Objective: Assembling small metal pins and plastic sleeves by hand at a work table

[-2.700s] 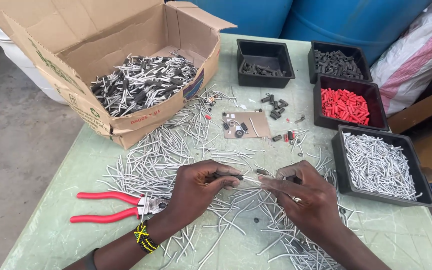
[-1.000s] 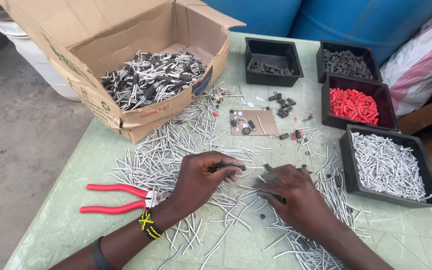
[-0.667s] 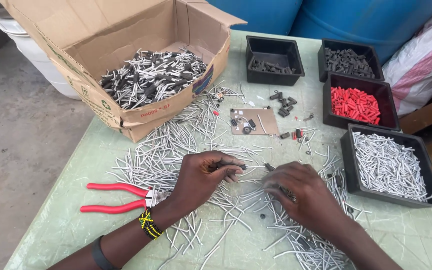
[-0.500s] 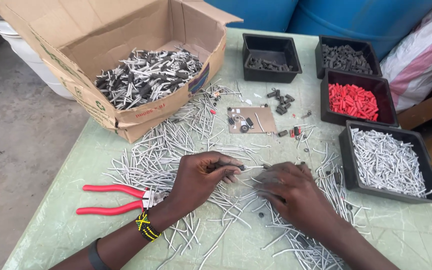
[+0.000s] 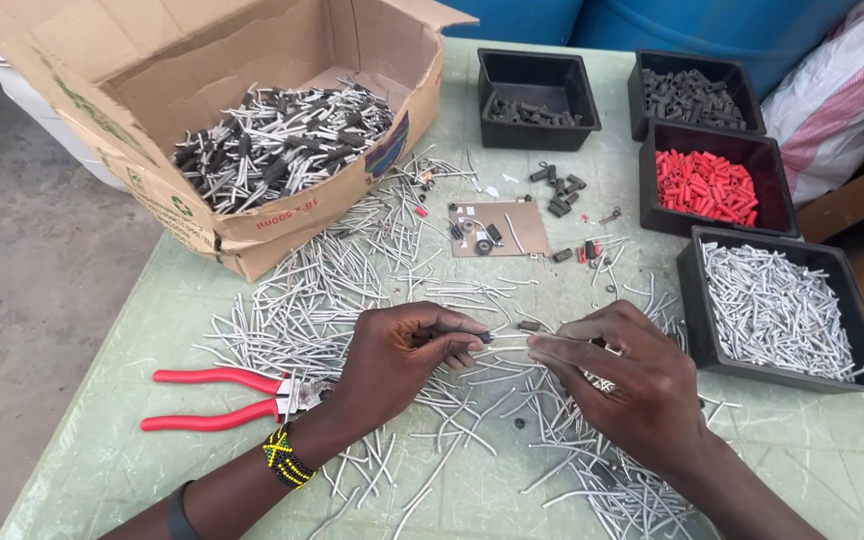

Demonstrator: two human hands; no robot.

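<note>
Two hands meet over the middle of the table (image 5: pixel 102 470), close to its near edge. Left hand (image 5: pixel 397 355) pinches a small dark sleeve piece (image 5: pixel 488 337) at its fingertips, narrow grip, thumb and forefinger closed on it. Right hand (image 5: pixel 632 385) pinches one thin grey wire pin (image 5: pixel 508 341), held level and pointing at the left fingertips; pin tip and dark piece look touching, though whether the pin is inside is too small to tell. Held low and near the body, probably for steadiness on fine parts.

Loose grey pins (image 5: pixel 322 290) lie scattered across the table centre, under and around both hands, so stock sits within a short reach. Red-handled pliers (image 5: pixel 217 397) lie left of the left wrist, near the left edge, handles pointing outward, apart from the hand. Open cardboard box (image 5: pixel 202 225) at the far left corner is heaped with sleeved pins (image 5: pixel 282 140), tilted toward the worker, likely for easy dropping in. Four black trays line the right side: dark sleeves in the far middle tray (image 5: pixel 537 75) and far right tray (image 5: pixel 692 70), red pieces (image 5: pixel 704 185) in the next, grey pins in the nearest tray (image 5: pixel 857 330) just beside the right hand. Small cardboard scrap (image 5: pixel 527 228) with odd bits sits mid-table.

Open room: bare strip along the left edge and near left corner; right side crowded by trays.
</note>
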